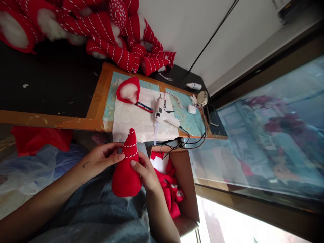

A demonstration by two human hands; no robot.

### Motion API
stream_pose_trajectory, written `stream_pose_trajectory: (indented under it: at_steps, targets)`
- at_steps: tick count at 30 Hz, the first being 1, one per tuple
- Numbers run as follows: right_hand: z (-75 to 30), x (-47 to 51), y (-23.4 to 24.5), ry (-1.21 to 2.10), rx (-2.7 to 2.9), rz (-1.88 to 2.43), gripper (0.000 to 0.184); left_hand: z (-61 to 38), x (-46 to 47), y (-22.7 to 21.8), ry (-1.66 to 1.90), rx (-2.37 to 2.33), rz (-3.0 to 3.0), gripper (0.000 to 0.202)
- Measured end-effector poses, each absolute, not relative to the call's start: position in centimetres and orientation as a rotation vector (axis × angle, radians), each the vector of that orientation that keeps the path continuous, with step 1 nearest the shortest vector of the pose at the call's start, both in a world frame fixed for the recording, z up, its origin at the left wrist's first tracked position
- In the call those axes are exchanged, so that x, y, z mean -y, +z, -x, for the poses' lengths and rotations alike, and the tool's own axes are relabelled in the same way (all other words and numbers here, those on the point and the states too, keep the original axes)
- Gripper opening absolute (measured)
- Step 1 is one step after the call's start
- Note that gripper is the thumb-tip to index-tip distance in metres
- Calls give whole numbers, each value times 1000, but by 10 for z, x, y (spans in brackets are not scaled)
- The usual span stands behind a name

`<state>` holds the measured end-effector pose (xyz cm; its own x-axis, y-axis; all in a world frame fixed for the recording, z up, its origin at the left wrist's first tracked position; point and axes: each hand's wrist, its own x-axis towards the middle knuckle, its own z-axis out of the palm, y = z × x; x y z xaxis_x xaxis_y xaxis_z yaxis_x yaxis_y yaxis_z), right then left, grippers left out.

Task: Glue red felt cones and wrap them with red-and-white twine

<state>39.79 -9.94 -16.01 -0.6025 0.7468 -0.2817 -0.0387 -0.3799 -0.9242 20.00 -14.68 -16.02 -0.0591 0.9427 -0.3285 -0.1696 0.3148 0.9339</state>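
A red stuffed fabric cone (126,180) is held upright over my lap, its narrow tip pointing away from me. Red-and-white twisted cord (131,146) winds around its upper part. My left hand (105,158) grips the cone's left side, with the thumb by the lower turn of cord. Closed on the right side is my right hand (146,170), its thumb pressed on the front just below the cord. Behind the cone, the other fingers of both hands are mostly hidden. I cannot make out where the cord's loose end is.
A white glue gun (159,109), a cutter knife (144,107) and another stuffed cone (129,91) lie on the table. Several cord-wrapped cones (106,28) are piled behind. A cardboard box (186,182) with red pieces stands below right. Black cables (188,147) hang over the table edge.
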Motion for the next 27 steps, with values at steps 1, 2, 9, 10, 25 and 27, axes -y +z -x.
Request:
stream_pose_trajectory:
  at_steps: [1, 2, 9, 10, 25, 27]
  targets:
    - [-398, 99, -160, 2014, 1320, 969, 52, -201, 147, -160, 1087, -1271, -811, 52]
    - [-397, 99, -160, 2014, 1313, 967, 50, -202, 147, -159, 1081, -1251, -804, 53]
    - [-393, 99, -173, 2112, 1096, 1000, 66, -206, 148, -160, 1112, -1279, -678, 54]
    - [-393, 99, -176, 2121, 1063, 987, 70, -206, 148, -162, 1114, -1299, -677, 56]
    - [-395, 101, -172, 2146, 1042, 869, 77, -205, 151, -150, 1051, -1239, -688, 45]
    - [-396, 101, -172, 2126, 1086, 880, 75, -204, 150, -152, 1067, -1260, -704, 43]
